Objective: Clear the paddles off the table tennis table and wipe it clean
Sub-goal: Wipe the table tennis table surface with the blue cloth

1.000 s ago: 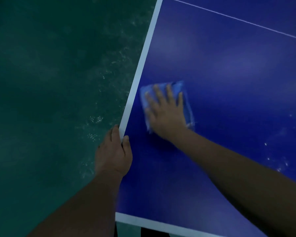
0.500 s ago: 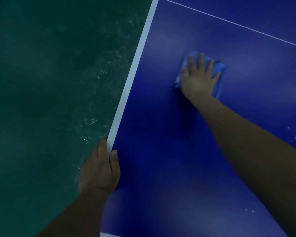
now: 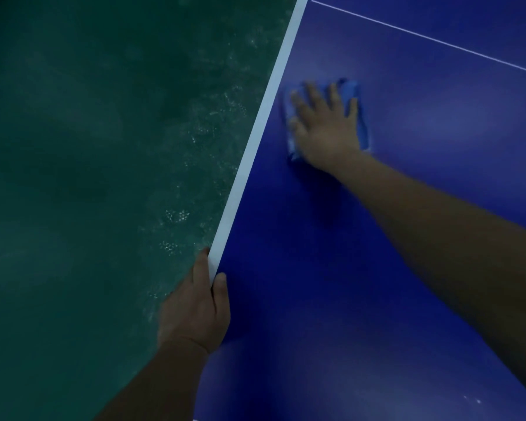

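**Operator:** Green floor [image 3: 88,177], speckled, fills everything off the table's long white edge line [image 3: 261,123]. On that line, toward the near end, my left hand [image 3: 195,314] grips the rim: thumb on the blue top, fingers curled over the side and out of sight below.

**Observer:** And the task's things?

**Operator:** No paddles anywhere in view on the table tennis table [image 3: 331,284]; I judge that step done, though much of the top lies outside the frame. The blue cloth [image 3: 357,95] is on the top just inside the white edge line, further along it than the left hand. My right hand [image 3: 325,129] lies flat on the cloth, fingers straight and spread, pressing, not clutching. Cloth blurred; its corners show past the fingertips and beside the palm.

**Observer:** Anything past the cloth?

**Operator:** Thin white centre line [image 3: 438,41] well beyond it. Pale specks [image 3: 471,399] on the top at the near end, far from the edge line, so that patch looks unwiped.

**Observer:** Risks?

**Operator:** Three, as I see it. A flat palm has no hold on the cloth, so it could bunch or slide out from under on a quick pass. This close to the edge line, a stroke outward may carry the cloth off onto the floor. And passes kept beside the edge would miss those specks.
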Available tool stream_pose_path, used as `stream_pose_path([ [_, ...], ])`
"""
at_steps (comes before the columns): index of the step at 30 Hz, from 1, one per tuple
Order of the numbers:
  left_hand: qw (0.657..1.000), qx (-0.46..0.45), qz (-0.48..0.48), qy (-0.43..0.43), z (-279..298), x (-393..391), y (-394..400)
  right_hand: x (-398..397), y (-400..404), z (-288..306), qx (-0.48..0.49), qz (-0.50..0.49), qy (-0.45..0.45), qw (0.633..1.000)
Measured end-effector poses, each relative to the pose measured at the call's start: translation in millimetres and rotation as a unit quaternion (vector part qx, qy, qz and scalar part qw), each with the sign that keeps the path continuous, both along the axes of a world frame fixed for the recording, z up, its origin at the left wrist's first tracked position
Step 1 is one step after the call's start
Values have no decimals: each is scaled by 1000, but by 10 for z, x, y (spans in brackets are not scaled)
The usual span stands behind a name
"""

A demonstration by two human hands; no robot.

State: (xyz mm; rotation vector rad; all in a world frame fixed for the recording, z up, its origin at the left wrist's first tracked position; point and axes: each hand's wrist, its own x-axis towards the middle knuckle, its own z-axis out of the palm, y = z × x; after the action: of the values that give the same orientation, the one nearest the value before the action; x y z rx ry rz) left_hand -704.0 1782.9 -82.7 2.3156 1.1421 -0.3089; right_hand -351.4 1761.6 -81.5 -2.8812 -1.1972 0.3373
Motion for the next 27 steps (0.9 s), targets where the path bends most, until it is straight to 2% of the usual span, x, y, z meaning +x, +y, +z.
stream_pose_path([
  [2, 1000, -12, 5, 2, 4, 2, 8, -562, -78, -19, -9, 129, -9, 992],
  [5, 1000, -22, 9, 4, 2, 2, 21, -1343, -588, -67, 25, 318, 30, 947],
  [7, 1000, -25, 7, -1, -1, 7, 21, -1395, -888, -76, 26, 393, 41, 918],
  [8, 1000, -25, 6, -7, -3, 4, 19, -1257, -933, -81, 24, 394, 27, 918],
  [9, 1000, -25, 5, -14, -3, -1, 17, -1064, -916, -82, 17, 356, 15, 934],
  [12, 999, -33, 6, -22, -17, -24, 28, -418, -653, -34, 14, 103, -19, 994],
  [13, 999, -35, 8, -26, -24, -28, 31, -256, -545, -22, 16, 34, -20, 999],
  [15, 999, -32, 5, -41, -28, -29, 26, -121, -329, -5, 22, -24, 1, 999],
  [18, 997, -31, -3, -64, -35, -43, 25, -383, -79, -18, 17, 12, 6, 1000],
  [22, 992, -42, -7, -121, -91, -51, 42, -1291, -221, -28, 24, 94, 1, 995],
  [27, 956, -143, 90, -239, -37, -306, 163, -2509, -739, -48, 69, 175, 7, 982],
])
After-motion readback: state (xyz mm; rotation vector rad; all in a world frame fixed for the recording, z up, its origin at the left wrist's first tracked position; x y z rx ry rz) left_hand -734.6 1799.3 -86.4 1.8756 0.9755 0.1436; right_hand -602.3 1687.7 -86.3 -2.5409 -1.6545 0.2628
